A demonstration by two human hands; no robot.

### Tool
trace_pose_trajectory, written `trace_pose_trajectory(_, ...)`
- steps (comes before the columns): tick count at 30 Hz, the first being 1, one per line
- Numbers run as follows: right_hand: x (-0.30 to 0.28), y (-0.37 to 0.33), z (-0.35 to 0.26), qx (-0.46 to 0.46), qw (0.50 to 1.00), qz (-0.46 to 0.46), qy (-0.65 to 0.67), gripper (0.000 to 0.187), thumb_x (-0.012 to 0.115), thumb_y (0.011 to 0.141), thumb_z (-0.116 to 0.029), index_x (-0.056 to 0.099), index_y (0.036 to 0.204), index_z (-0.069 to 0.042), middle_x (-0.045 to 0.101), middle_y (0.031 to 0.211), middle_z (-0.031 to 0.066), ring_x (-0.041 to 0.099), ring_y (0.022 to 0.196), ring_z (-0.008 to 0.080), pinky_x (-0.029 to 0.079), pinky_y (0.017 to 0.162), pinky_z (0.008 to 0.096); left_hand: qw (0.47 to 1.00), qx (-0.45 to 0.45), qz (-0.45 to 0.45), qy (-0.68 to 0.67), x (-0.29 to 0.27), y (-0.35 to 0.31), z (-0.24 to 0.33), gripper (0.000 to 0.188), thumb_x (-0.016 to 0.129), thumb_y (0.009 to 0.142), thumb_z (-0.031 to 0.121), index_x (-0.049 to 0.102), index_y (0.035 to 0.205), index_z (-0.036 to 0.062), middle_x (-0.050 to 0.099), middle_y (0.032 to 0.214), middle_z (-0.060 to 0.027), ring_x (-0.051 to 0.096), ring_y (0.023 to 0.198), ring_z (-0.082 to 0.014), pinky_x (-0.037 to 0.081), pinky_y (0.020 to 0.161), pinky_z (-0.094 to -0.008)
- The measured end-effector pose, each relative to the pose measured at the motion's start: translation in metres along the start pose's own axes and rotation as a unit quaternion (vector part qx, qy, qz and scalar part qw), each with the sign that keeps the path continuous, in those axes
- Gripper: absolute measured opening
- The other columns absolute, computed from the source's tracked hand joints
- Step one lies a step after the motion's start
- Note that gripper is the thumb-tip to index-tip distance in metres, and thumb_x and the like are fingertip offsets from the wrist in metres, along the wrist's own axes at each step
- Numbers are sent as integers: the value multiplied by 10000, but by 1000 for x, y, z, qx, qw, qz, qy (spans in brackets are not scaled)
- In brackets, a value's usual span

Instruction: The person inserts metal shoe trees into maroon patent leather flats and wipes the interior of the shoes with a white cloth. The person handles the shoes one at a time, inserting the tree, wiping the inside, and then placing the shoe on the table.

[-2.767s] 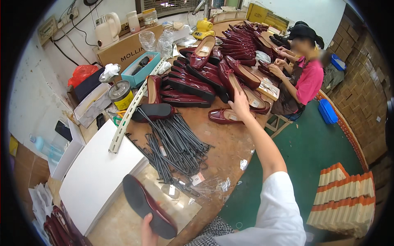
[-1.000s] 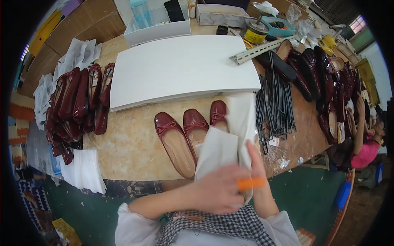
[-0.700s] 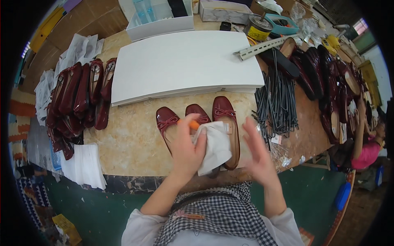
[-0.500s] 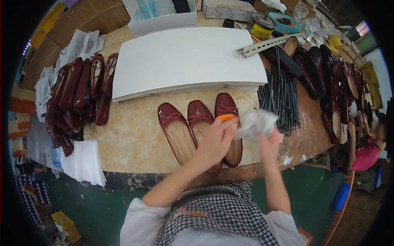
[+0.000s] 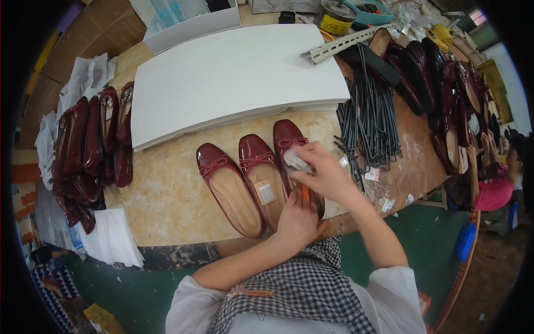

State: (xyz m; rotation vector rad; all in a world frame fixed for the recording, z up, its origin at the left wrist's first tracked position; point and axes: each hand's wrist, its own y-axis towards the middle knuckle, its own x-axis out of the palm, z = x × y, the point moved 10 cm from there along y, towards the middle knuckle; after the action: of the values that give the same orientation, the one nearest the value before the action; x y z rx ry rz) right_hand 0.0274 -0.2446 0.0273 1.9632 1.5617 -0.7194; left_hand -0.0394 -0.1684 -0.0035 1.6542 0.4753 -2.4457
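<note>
Three dark red patent ballet flats with bows lie side by side before me, toes pointing away: a left one [image 5: 231,192], a middle one [image 5: 257,149] with a small tag inside, and a right one [image 5: 285,131]. My right hand [image 5: 325,172] pinches a crumpled wad of white tissue [image 5: 298,160] at the right flat's opening, just behind its bow. My left hand [image 5: 300,222] is closed round the rear part of that same flat, covering its heel. Something orange [image 5: 305,196] shows at the left fingers; whether it is worn or held I cannot tell.
A stack of white board [image 5: 239,78] lies behind the flats. More dark red flats [image 5: 92,145] are heaped at left by white sheets [image 5: 114,236]. At right are black rods [image 5: 370,122], a slotted metal bar [image 5: 347,43] and further flats [image 5: 414,78]. Another person [image 5: 495,192] sits far right.
The tissue, blurred and held beside the right flat before, is now at its opening in my right hand. My left hand has drawn back toward that flat's heel. My view has shifted slightly.
</note>
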Motion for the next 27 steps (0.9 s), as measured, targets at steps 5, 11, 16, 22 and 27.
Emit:
trace_pose_trajectory(5, -2, 32, 41, 80, 985, 99, -115, 579, 717, 750, -116, 541, 1292, -14, 531, 962, 180, 576, 863, 339, 487, 765, 378, 993, 38, 107, 33, -19, 5, 9, 689, 606, 805, 530, 635, 1030, -120, 598, 1115, -310, 555, 1102, -386, 355, 1032, -416)
trace_pose_trajectory(11, -45, -17, 34, 89, 986, 138, 36, 500, 712, 781, -71, 571, 1259, -35, 581, 994, 136, 587, 842, 254, 487, 746, 326, 993, -27, 109, 34, -145, 65, -98, 643, 599, 793, 551, 597, 1241, 89, 627, 1116, -227, 559, 1087, -391, 362, 1003, -520)
trace_pose_trajectory(16, -39, -62, 31, 115, 981, 116, 103, 406, 657, 835, -30, 601, 1236, -24, 602, 971, 103, 573, 856, 179, 469, 745, 274, 907, -233, 319, 144, -182, 66, -280, 593, 626, 831, 461, 528, 1346, 184, 461, 1334, -212, 348, 1306, -367, 244, 1053, -616)
trace_pose_trajectory(22, -38, -64, 13, 123, 929, 178, 299, 649, 619, 863, -29, 358, 1457, -47, 493, 1305, 146, 532, 1118, 216, 481, 877, 299, 943, -130, 307, 4, -162, 67, -201, 387, 673, 823, 205, 632, 1201, 134, 557, 987, -165, 532, 991, -340, 489, 792, -402)
trace_pose_trajectory(27, -23, -54, -5, 130, 904, 127, 388, 721, 577, 916, -106, 184, 1520, -76, 326, 1486, 181, 418, 1314, 289, 419, 1034, 420, 843, -179, 439, 255, -185, 44, -232, 480, 644, 848, 241, 540, 1306, 142, 557, 1058, -148, 521, 1066, -307, 414, 903, -546)
